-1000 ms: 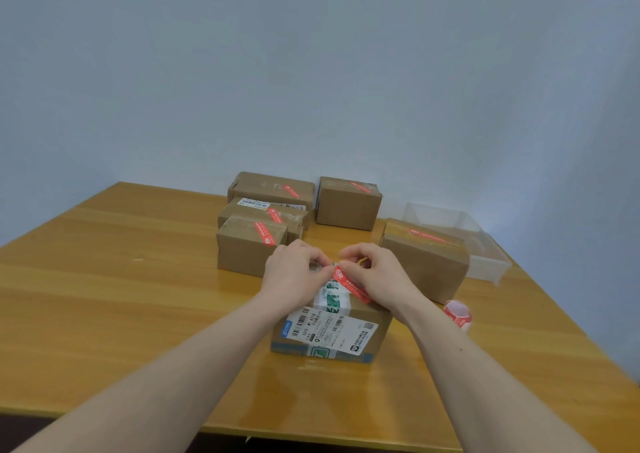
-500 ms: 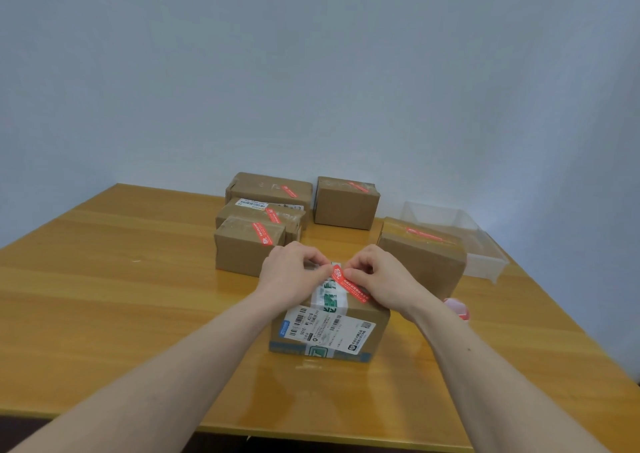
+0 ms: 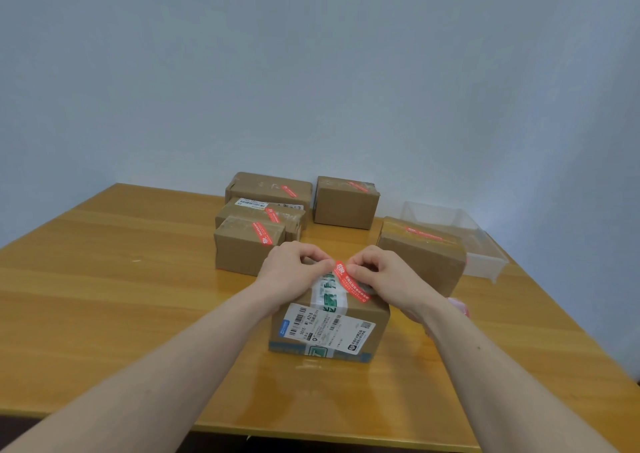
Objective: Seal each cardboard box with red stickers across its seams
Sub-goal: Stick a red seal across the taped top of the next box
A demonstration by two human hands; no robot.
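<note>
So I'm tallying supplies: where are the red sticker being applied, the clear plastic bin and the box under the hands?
red sticker (image 3: 350,281), head view, middle of the strip.
clear plastic bin (image 3: 485,258), head view, near right wall.
box under the hands (image 3: 375,331), head view, bare front face.

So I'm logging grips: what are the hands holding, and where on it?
Both hold the red sticker at its far end above the nearest box: right hand fingertips and left hand fingertips pinch it there.
</note>
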